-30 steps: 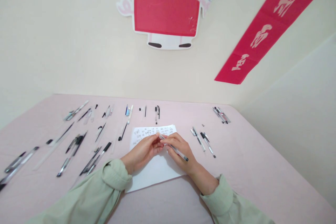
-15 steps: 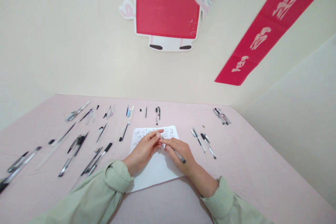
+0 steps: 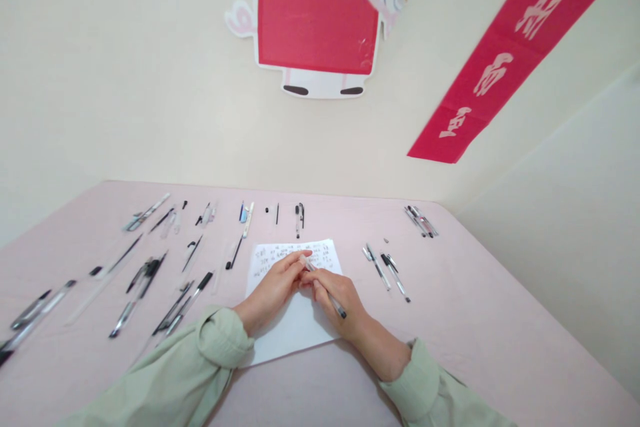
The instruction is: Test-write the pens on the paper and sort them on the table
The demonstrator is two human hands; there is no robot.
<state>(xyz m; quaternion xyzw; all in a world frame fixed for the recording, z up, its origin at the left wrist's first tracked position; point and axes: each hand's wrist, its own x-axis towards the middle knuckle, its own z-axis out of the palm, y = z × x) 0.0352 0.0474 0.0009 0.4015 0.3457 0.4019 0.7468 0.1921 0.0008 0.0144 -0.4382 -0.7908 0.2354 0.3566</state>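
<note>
Both my hands meet over a white sheet of paper (image 3: 293,330) with handwriting along its far edge. My right hand (image 3: 334,293) is closed round a clear pen (image 3: 325,288) with a black end that points back toward me. My left hand (image 3: 277,285) pinches the pen's far tip with thumb and fingers. Pale green sleeves cover both forearms.
The pink table (image 3: 475,320) carries several pens and pen parts in rows: to the left (image 3: 143,280), along the far edge (image 3: 299,215), and to the right (image 3: 387,270) and far right (image 3: 421,220). A cream wall with a red cartoon cutout (image 3: 317,13) and red banner (image 3: 500,60) stands behind.
The pen has swung more upright in my right hand, its black end drawn closer to me. Both hands have shifted slightly leftward.
</note>
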